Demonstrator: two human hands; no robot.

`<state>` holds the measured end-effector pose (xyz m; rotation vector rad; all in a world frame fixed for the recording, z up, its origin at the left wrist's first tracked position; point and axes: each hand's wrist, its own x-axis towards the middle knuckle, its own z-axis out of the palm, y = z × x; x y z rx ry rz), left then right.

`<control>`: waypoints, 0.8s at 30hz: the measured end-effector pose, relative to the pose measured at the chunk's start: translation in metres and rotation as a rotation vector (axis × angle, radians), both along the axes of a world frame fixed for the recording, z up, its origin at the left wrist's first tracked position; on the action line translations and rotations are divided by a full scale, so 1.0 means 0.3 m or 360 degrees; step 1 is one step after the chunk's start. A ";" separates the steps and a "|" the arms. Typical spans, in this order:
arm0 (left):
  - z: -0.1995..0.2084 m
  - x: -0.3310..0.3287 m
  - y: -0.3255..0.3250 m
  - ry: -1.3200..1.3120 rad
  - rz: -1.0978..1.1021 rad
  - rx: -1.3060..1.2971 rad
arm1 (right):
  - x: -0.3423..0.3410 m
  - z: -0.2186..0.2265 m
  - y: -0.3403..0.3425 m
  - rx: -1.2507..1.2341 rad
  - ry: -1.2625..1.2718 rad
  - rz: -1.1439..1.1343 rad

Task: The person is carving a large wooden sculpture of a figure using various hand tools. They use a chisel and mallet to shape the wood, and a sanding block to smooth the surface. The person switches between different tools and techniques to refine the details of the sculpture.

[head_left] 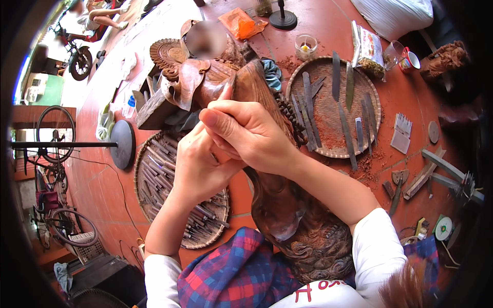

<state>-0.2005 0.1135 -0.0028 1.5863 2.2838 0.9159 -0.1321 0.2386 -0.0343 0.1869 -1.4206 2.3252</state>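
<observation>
My left hand (197, 161) and my right hand (251, 131) are clasped together above a large brown carved wooden statue (275, 200). The right hand is closed, its fingers wrapped over the fingers of the left and its thumb on top. One fingertip sticks out beyond the clasp; most of the left hand's fingers are hidden. No tool shows in either hand. The statue lies lengthwise in front of me, its near end at my lap and its far end beyond my hands. A blurred patch covers part of that far end.
To the left, a round woven tray (226, 205) holds many wood-handled carving tools. Another round tray (328, 82) at the right carries flat metal blades and reddish shavings. A black disc base with a pole (123, 145), a clear cup (306, 46) and a wooden block (159, 110) stand nearby.
</observation>
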 end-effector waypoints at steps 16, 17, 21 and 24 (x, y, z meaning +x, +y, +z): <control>0.028 0.037 0.032 0.0084 0.0144 -0.0019 | 0.018 -0.004 0.020 -0.0382 -0.0032 0.0127; 0.019 0.026 0.025 0.0047 0.0129 -0.0045 | 0.018 0.004 0.024 -0.0422 -0.0083 0.0161; -0.001 0.000 0.013 -0.0156 0.0199 -0.0021 | -0.018 -0.026 -0.010 -0.0199 0.0140 -0.0158; 0.007 0.013 0.014 0.0013 0.0141 0.0079 | 0.010 -0.016 -0.008 -0.0207 0.0147 -0.0078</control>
